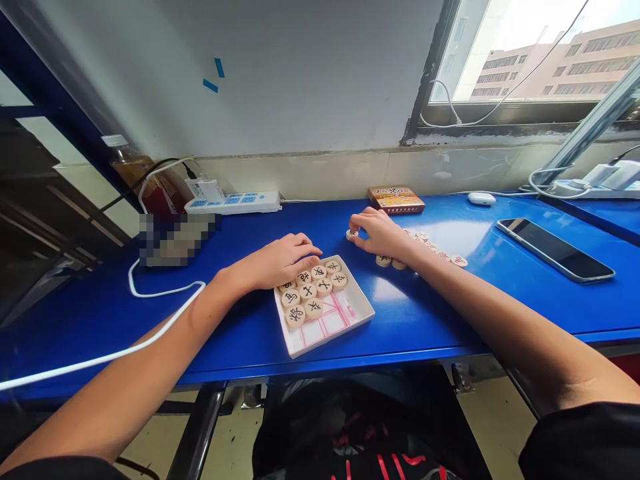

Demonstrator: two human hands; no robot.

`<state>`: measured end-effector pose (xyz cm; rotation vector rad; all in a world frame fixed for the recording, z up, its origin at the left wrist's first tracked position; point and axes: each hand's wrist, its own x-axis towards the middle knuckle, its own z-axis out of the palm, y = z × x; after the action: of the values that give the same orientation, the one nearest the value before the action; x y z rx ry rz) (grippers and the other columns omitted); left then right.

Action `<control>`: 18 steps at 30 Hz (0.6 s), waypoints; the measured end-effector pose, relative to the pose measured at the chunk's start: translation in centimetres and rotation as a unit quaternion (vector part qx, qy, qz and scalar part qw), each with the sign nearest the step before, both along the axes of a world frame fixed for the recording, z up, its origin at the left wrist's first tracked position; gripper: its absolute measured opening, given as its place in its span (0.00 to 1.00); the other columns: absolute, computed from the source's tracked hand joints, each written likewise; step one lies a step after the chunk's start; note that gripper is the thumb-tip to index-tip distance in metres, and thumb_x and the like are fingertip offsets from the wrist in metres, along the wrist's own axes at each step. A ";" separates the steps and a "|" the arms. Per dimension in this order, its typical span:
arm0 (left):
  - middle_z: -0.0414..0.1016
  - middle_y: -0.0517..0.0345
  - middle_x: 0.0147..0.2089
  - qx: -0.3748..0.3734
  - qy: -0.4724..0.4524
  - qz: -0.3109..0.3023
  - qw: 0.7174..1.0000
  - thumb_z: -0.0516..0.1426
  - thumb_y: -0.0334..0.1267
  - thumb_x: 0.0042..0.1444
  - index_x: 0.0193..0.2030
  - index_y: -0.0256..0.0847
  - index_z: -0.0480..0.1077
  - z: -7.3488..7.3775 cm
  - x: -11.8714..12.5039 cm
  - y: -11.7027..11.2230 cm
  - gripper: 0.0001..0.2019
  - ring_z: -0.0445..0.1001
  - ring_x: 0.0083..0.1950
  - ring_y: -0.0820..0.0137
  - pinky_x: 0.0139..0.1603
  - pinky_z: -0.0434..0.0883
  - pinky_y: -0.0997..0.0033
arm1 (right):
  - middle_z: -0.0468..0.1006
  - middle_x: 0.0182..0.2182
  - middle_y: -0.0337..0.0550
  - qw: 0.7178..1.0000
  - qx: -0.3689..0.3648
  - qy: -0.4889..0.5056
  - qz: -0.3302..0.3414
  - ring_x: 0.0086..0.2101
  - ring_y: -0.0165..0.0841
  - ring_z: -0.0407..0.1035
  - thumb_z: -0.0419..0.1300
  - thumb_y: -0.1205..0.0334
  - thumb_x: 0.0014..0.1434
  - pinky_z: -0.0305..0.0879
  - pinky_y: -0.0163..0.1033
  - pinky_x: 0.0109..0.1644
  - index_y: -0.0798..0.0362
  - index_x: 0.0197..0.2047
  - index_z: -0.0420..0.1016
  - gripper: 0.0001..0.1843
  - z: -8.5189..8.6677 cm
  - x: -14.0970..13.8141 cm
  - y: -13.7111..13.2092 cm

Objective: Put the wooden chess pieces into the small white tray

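Note:
A shallow white box (357, 313) lies tilted on the blue table near its front edge. Round wooden Chinese chess pieces (313, 308) with dark characters fill its back and left part; pink lines show on its bare bottom. My left hand (290, 260) rests over the box's back left corner, fingers stretched out, partly covering some pieces. Farther back, my right hand (377, 230) pinches a single Chinese chess piece (352, 235) between thumb and fingers, at or just above the table. Several loose pieces (459, 261) lie behind and beside my right wrist, partly hidden by it.
A brown and orange printed box (396, 199) stands by the wall. To the right lie a phone (555, 250) and a white earbud case (481, 199). Power strips (235, 203) sit at the back; a white cable (165, 293) crosses my left forearm. A bottle (145, 173) stands back left.

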<state>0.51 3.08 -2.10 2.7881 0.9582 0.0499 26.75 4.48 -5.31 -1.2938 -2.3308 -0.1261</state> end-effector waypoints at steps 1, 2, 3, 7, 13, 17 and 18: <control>0.64 0.51 0.56 0.001 -0.001 -0.002 1.000 0.40 0.52 0.67 0.58 0.42 0.66 0.0 0.0 0.0 0.25 0.62 0.56 0.61 0.58 0.60 0.62 | 0.74 0.35 0.43 1.000 0.004 0.011 0.000 0.42 0.38 0.65 0.58 0.63 0.54 0.56 0.42 0.46 0.53 0.35 0.67 0.05 0.2 -0.1 -0.3; 0.64 0.50 0.56 0.002 -0.003 -0.005 1.000 0.40 0.52 0.67 0.58 0.42 0.67 -0.1 -0.1 0.1 0.25 0.62 0.56 0.61 0.58 0.60 0.62 | 0.74 0.34 0.43 1.000 0.009 0.026 0.000 0.41 0.38 0.64 0.58 0.64 0.53 0.57 0.42 0.46 0.53 0.35 0.65 0.06 0.6 -0.3 -0.7; 0.64 0.51 0.56 0.003 -0.005 -0.008 1.000 0.40 0.52 0.67 0.58 0.42 0.67 -0.1 -0.1 0.1 0.25 0.62 0.56 0.62 0.58 0.60 0.62 | 0.74 0.34 0.42 0.999 0.011 0.041 0.006 0.40 0.37 0.64 0.59 0.64 0.53 0.57 0.41 0.45 0.53 0.36 0.64 0.07 1.1 -0.6 -1.4; 0.65 0.51 0.55 0.016 -0.007 -0.021 1.000 0.41 0.52 0.67 0.58 0.42 0.67 -0.3 -0.2 0.2 0.24 0.63 0.55 0.61 0.58 0.60 0.62 | 0.72 0.36 0.42 0.993 -0.011 0.030 0.114 0.40 0.35 0.64 0.59 0.65 0.52 0.57 0.40 0.44 0.52 0.36 0.64 0.08 4.0 -2.4 -5.7; 0.65 0.50 0.55 -0.001 0.000 -0.019 1.000 0.41 0.49 0.67 0.57 0.42 0.66 0.0 -0.1 -0.2 0.22 0.62 0.55 0.61 0.57 0.61 0.62 | 0.72 0.38 0.45 0.967 -0.064 -0.063 0.238 0.45 0.37 0.62 0.60 0.69 0.53 0.56 0.41 0.45 0.52 0.40 0.67 0.10 5.4 -4.5 -10.0; 0.64 0.50 0.55 0.007 0.004 -0.015 1.000 0.42 0.50 0.67 0.57 0.42 0.66 -0.1 -0.1 -0.3 0.22 0.63 0.55 0.61 0.57 0.60 0.62 | 0.73 0.42 0.48 0.964 -0.074 -0.105 0.234 0.47 0.40 0.60 0.60 0.66 0.55 0.57 0.43 0.45 0.53 0.41 0.68 0.10 4.7 -4.4 -9.9; 0.64 0.50 0.55 0.010 0.004 -0.018 1.000 0.41 0.50 0.67 0.58 0.42 0.66 -0.1 -0.1 -0.3 0.23 0.63 0.54 0.61 0.57 0.60 0.62 | 0.73 0.41 0.47 0.964 -0.072 -0.107 0.231 0.47 0.40 0.60 0.60 0.65 0.55 0.57 0.43 0.46 0.53 0.42 0.68 0.10 4.6 -4.3 -9.7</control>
<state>0.41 2.77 -2.23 2.8256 0.9146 0.0435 22.40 -5.25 -0.71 -0.7925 -2.8078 0.0587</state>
